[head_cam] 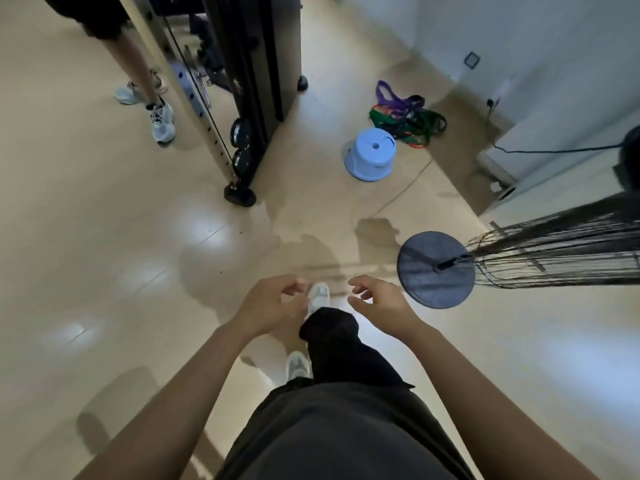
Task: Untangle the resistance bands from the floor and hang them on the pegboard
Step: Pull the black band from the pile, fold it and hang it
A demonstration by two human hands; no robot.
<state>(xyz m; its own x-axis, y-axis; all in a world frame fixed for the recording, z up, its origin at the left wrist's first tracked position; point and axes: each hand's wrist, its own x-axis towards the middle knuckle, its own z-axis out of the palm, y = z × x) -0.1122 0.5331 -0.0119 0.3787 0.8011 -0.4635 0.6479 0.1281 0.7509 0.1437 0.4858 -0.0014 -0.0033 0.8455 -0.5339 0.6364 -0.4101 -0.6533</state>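
A tangled heap of resistance bands [405, 116], purple, green, red and black, lies on the beige floor near the far wall. My left hand [270, 306] and my right hand [381, 303] hang in front of me over my feet, far from the heap. Their fingers are loosely curled and hold nothing. At the right edge a black wire grid panel [554, 251] stands on a round dark base [436, 270].
A light blue plastic stool [370, 154] stands on the floor just in front of the bands. A black and cream gym machine [242, 98] rises at the upper middle. Another person's legs [145, 84] stand at the upper left. A cable [401, 188] runs across the floor.
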